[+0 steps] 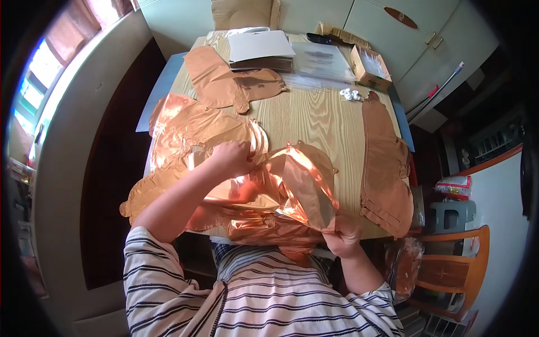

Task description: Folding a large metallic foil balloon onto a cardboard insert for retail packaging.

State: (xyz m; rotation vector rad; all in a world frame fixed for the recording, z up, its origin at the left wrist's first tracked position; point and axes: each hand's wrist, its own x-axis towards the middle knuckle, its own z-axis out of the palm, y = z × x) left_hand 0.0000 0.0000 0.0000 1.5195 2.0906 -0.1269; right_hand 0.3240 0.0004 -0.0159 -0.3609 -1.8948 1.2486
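Note:
A shiny copper-coloured foil balloon [309,182], flat and crumpled, is stretched between my hands at the table's near edge. My left hand [231,159] is closed in a fist on its upper left part, with the fingertips hidden. Lower down, my right hand [342,235] pinches the balloon's right edge. Part of the foil hangs over the table edge against my striped shirt. Beneath and beyond my left forearm lie more flat foil balloons [182,126], overlapping each other.
Another flat foil balloon [210,76] lies at the far left, and a folded one [383,163] along the right edge. At the back are white card sheets [261,46], clear plastic bags [323,59] and a small cardboard box [370,68]. A wooden chair [449,275] stands right.

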